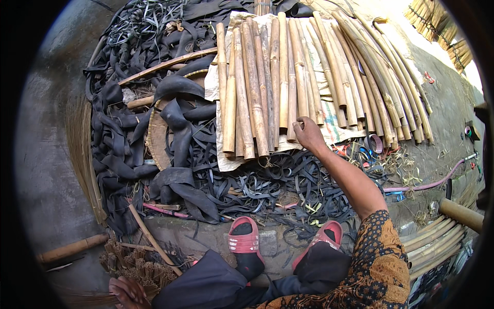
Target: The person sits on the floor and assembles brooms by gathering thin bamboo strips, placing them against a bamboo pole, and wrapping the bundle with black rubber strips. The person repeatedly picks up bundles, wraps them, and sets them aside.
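Note:
Long tan bamboo poles (284,72) lie side by side on a pale woven sack (226,162), their cut ends toward me. My right hand (310,134) reaches out to the near ends in the middle of the row. Its fingers are curled closed around the end of one bamboo pole (300,77), and the hand hides part of that end. Low at the left, near my knee, my left hand (127,292) has its fingers bent inward. What it holds, if anything, is hidden. Beside it stand bundled thin brown sticks (139,268).
Black rubber strips (180,129) heap up left of and below the poles, partly over a round woven tray (156,136). A pink hose (437,181) runs at the right. More bamboo (435,242) lies at lower right. My pink sandals (244,237) stand at the heap's near edge.

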A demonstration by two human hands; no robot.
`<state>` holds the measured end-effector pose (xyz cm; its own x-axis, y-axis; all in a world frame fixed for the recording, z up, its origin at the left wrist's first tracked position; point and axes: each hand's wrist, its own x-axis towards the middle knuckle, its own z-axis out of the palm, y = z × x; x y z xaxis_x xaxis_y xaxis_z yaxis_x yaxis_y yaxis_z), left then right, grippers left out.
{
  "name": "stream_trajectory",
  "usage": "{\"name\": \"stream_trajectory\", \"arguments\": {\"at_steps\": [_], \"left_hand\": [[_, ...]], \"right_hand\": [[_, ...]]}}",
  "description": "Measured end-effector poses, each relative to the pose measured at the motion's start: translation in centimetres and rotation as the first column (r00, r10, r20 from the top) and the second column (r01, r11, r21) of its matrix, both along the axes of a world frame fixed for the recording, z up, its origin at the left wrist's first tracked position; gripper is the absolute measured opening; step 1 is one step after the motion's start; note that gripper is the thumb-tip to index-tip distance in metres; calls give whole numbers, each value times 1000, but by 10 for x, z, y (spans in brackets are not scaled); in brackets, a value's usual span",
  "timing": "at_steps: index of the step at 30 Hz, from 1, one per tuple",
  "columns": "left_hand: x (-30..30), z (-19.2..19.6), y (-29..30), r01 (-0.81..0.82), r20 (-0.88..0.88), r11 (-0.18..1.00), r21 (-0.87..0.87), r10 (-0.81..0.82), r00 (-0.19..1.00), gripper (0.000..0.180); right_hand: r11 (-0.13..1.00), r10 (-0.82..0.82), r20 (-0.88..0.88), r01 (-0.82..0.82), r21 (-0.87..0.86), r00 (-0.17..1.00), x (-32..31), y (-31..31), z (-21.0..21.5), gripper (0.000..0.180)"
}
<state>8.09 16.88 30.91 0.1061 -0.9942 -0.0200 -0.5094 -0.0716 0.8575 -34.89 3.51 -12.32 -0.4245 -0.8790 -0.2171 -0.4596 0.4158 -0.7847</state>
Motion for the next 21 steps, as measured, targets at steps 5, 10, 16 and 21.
{"name": "stream_trajectory", "arguments": {"at_steps": [5,10,16,21], "left_hand": [[0,0,1,-36,-8,999,7,36,999,45],[5,-4,-1,-35,-41,999,-18,35,999,45],[17,-7,-2,-11,-39,999,-47,9,999,44],[19,-9,-5,-46,-59,999,-14,45,997,44]], "right_hand": [[1000,4,10,-4,5,1000,-17,5,-18,45],[985,-129,-170,146,94,977,-45,13,-35,46],[898,-299,-400,397,187,866,-94,36,-26,42],[869,-287,-647,477,134,706,-121,48,-29,44]]}}
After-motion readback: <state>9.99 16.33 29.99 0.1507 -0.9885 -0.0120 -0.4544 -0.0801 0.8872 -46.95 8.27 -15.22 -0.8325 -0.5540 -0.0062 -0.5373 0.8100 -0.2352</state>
